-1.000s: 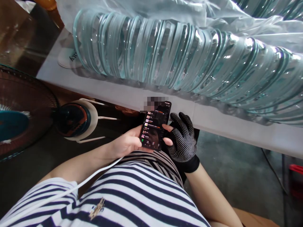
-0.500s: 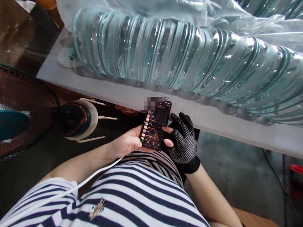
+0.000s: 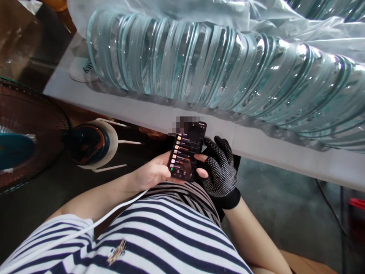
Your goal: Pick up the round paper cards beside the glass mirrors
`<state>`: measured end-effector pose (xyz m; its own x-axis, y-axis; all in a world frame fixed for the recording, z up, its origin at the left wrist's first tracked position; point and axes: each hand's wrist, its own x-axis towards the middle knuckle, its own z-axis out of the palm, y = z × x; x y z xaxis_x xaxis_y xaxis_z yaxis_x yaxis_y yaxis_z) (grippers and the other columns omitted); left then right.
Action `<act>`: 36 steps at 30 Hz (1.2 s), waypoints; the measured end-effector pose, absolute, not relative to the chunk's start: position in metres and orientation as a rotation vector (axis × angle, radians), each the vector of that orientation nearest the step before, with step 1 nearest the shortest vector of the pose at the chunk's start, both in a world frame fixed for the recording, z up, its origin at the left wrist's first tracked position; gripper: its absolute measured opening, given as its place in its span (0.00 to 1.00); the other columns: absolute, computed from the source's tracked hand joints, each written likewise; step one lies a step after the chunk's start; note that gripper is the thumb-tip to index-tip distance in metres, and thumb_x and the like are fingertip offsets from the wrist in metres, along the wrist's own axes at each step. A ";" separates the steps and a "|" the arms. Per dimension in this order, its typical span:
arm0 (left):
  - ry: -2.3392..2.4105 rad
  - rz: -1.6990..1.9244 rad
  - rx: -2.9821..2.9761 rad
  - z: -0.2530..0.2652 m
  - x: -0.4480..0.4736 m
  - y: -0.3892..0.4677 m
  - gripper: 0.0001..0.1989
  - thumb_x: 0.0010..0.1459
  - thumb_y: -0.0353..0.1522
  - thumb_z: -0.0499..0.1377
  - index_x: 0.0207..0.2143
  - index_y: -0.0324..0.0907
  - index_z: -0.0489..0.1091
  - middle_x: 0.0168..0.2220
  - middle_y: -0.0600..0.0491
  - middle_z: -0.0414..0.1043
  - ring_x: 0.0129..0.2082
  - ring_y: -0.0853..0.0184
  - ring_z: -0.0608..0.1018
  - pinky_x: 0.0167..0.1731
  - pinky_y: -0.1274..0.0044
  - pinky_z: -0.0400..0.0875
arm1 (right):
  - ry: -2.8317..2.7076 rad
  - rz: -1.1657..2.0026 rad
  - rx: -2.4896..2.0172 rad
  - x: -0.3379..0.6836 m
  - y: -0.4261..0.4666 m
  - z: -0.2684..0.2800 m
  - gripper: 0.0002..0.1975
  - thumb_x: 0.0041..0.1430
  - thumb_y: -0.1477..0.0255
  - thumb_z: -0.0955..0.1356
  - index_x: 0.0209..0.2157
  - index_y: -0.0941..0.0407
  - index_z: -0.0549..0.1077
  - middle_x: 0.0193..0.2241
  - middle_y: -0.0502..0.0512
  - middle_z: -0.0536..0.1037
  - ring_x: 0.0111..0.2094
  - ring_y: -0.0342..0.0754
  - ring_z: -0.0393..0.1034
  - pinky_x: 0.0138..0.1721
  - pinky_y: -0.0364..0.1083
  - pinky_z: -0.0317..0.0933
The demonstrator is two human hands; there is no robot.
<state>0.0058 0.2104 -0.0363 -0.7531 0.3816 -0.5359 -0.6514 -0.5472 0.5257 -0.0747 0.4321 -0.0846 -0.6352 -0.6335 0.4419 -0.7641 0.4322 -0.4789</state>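
Note:
My bare left hand [image 3: 156, 170] is closed around the lower left side of a smartphone [image 3: 188, 152], its thumb along the edge. The lit screen shows a dark list with small pictures and orange text; part of its top is blurred out by a mosaic. My right hand [image 3: 221, 169] wears a black dotted glove that leaves the tips of the thumb and index finger bare. That index fingertip is over the right edge of the screen; whether it touches the glass I cannot tell. The other fingers are apart, holding nothing.
A long row of nested clear plastic lids or bowls [image 3: 182, 61] lies on the white table [image 3: 256, 140], with plastic film [image 3: 273, 23] behind. A fan [image 3: 31, 140] and a white stool [image 3: 112, 146] stand at left. A white cable [image 3: 114, 209] crosses my striped shirt.
The list on the phone screen has scrolled upward. Both hands and the phone stay in nearly the same place.

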 end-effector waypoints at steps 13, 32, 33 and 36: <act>0.997 2.274 -0.503 -0.036 0.006 0.212 0.39 0.47 0.24 0.57 0.65 0.45 0.64 0.65 0.41 0.66 0.59 0.45 0.75 0.54 0.56 0.72 | -2.407 1.040 1.310 -0.073 0.434 -0.080 0.19 0.72 0.57 0.59 0.47 0.53 0.75 0.60 0.63 0.69 0.68 0.65 0.56 0.67 0.71 0.52; 0.990 2.266 -0.462 -0.032 0.004 0.212 0.38 0.48 0.25 0.58 0.64 0.44 0.64 0.61 0.42 0.71 0.60 0.47 0.75 0.52 0.62 0.73 | -2.439 1.009 1.293 -0.075 0.433 -0.082 0.19 0.72 0.58 0.59 0.47 0.53 0.76 0.62 0.63 0.69 0.67 0.65 0.56 0.66 0.72 0.54; 0.975 2.279 -0.435 -0.032 0.003 0.212 0.38 0.49 0.25 0.58 0.65 0.44 0.64 0.60 0.42 0.72 0.60 0.47 0.74 0.52 0.62 0.73 | -2.457 0.993 1.270 -0.075 0.433 -0.082 0.20 0.72 0.58 0.59 0.49 0.53 0.75 0.62 0.64 0.69 0.68 0.65 0.56 0.66 0.72 0.54; 0.956 2.320 -0.400 -0.032 0.003 0.212 0.39 0.50 0.24 0.58 0.66 0.44 0.62 0.59 0.41 0.73 0.61 0.48 0.74 0.52 0.63 0.74 | -2.487 0.947 1.220 -0.075 0.432 -0.083 0.23 0.73 0.57 0.58 0.55 0.55 0.73 0.63 0.65 0.68 0.69 0.65 0.54 0.66 0.70 0.55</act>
<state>0.0033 0.2123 -0.0320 -0.7795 0.4079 -0.4753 -0.6244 -0.5665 0.5378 -0.0752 0.4322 -0.0834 -0.6336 -0.6315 0.4469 -0.7688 0.4494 -0.4550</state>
